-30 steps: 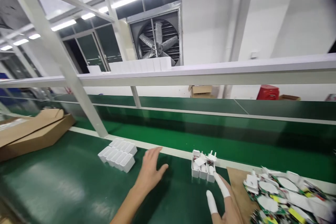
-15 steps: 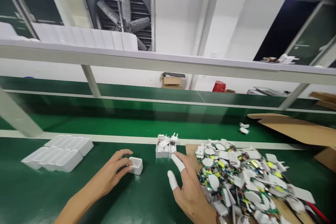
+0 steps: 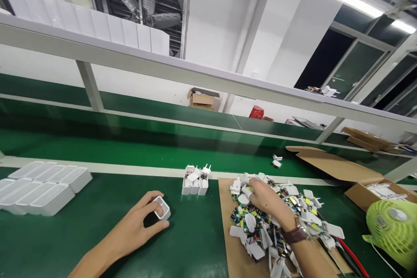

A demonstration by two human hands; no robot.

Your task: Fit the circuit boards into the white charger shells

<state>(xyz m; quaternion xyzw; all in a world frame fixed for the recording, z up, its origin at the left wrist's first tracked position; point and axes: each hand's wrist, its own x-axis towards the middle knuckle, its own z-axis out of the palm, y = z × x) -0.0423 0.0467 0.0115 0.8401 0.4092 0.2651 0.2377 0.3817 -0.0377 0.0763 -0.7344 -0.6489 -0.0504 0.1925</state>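
My left hand (image 3: 143,221) has its fingers and thumb around a small white plastic case (image 3: 163,208), which is tilted with its open end towards me. Over on the right, my right hand (image 3: 263,195), with white covers on its fingertips and a watch at the wrist, reaches into the far-left part of a heap of white plug parts with circuit boards (image 3: 257,249). Its fingers are bent together among the white pieces; what they hold cannot be made out. Between the hands, a small group of white cases (image 3: 194,189) stands filled with parts and plug pins.
Rows of empty white cases (image 3: 48,197) lie at the left. Cardboard (image 3: 224,226) lies beneath the heap, with red-and-black-handled pliers (image 3: 352,256) at its right. A green fan (image 3: 391,230) and an open carton (image 3: 361,193) are farther right. A shelf rail (image 3: 208,71) crosses above the bench.
My right hand has moved right and away from me, from beside the filled cases into the heap. The case in my left hand is now tilted. The view has swung to the right.
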